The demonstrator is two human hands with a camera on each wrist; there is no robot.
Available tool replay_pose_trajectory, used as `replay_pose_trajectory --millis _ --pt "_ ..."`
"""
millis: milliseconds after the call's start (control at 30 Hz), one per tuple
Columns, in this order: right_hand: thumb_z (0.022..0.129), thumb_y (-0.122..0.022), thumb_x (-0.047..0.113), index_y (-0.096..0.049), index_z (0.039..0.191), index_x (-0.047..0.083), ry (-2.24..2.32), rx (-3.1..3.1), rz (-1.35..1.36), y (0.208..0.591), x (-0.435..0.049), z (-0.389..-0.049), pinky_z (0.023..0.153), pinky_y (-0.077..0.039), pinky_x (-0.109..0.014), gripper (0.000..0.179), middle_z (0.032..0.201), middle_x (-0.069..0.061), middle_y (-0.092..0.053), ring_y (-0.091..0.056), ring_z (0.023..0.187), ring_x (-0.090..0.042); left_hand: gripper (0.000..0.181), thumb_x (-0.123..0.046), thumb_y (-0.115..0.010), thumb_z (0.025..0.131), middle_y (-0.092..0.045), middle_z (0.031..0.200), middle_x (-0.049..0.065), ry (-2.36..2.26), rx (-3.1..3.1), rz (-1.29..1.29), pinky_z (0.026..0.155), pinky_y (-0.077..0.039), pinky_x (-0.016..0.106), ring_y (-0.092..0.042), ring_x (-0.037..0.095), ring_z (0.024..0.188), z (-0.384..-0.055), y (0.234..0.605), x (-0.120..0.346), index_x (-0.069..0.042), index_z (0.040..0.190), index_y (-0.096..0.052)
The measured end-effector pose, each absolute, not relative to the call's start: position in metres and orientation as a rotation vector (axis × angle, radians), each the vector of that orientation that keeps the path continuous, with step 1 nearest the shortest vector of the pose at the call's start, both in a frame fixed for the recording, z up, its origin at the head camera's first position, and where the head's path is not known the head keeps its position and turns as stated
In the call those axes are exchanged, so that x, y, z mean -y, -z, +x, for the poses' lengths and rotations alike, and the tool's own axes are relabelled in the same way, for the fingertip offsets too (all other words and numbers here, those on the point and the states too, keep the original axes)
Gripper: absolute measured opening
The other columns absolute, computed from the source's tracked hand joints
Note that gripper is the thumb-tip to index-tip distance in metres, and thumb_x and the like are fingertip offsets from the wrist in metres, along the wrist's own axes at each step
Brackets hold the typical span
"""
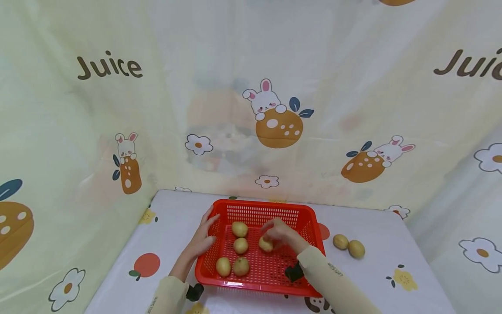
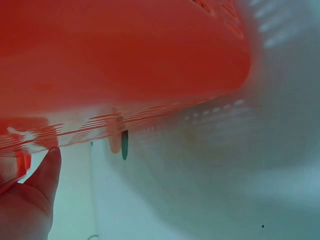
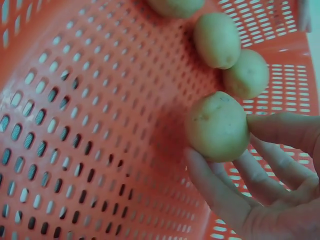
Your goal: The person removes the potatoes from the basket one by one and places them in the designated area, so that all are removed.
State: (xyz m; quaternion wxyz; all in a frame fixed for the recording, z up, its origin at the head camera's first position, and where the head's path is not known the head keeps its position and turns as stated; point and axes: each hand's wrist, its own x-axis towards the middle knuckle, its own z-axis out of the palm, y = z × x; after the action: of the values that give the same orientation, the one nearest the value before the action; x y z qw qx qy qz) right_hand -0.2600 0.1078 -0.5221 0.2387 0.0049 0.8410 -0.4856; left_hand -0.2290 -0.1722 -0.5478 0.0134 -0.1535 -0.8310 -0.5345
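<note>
A red slotted plastic basket [image 1: 256, 285] stands on the table with several potatoes lying in its left half. My right hand [image 1: 280, 233] reaches in near the middle and pinches a potato [image 3: 217, 127] between thumb and fingers. In the right wrist view this potato is close over the slotted floor, near two others, a potato [image 3: 217, 40] and a smaller potato [image 3: 246, 74]. At the basket's left side, my left hand [image 1: 201, 237] rests on the rim, its fingers loosely extended over the edge. The left wrist view shows a digit touching the basket [image 2: 125, 60].
Two potatoes, one nearer the basket [image 1: 340, 241] and one farther right [image 1: 356, 249], lie on the table right of the basket. A white patterned cloth [image 1: 164, 235] covers the table. Pale printed curtains [image 1: 231, 174] hang behind it and along both sides.
</note>
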Motion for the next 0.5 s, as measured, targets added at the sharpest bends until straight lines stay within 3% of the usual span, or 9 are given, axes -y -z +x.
replay_pose_trajectory --millis 133,333,500 --pt "0.083 -0.064 -0.004 -0.065 0.118 -0.007 1.437 -2.312 -0.005 0.515 -0.111 -0.258 0.064 -0.058 -0.045 0.035 0.092 -0.013 -0.069 -0.06 0.073 -0.021 0.071 0.013 -0.05 0.073 -0.007 0.164 0.015 1.686 2.601 -0.48 0.11 -0.026 0.063 -0.01 0.042 0.147 -0.231 0.548 0.171 0.01 0.144 -0.04" --pt "0.086 -0.064 -0.005 -0.063 0.122 -0.007 1.553 -2.296 -0.039 0.498 -0.117 -0.253 0.067 -0.059 -0.048 0.036 0.103 -0.017 -0.07 -0.068 0.085 -0.026 0.072 0.012 -0.049 0.075 -0.005 0.165 0.012 1.692 2.625 -0.449 0.107 -0.033 0.061 -0.011 0.041 0.147 -0.231 0.547 0.169 0.008 0.146 -0.038" --pt "0.088 -0.062 -0.005 -0.06 0.125 -0.007 1.636 -2.255 -0.013 0.483 -0.128 -0.251 0.069 -0.059 -0.05 0.037 0.108 -0.018 -0.069 -0.067 0.088 -0.027 0.071 0.014 -0.05 0.075 -0.006 0.164 0.015 1.676 2.631 -0.445 0.108 -0.031 0.063 -0.011 0.042 0.147 -0.228 0.546 0.172 0.009 0.145 -0.038"
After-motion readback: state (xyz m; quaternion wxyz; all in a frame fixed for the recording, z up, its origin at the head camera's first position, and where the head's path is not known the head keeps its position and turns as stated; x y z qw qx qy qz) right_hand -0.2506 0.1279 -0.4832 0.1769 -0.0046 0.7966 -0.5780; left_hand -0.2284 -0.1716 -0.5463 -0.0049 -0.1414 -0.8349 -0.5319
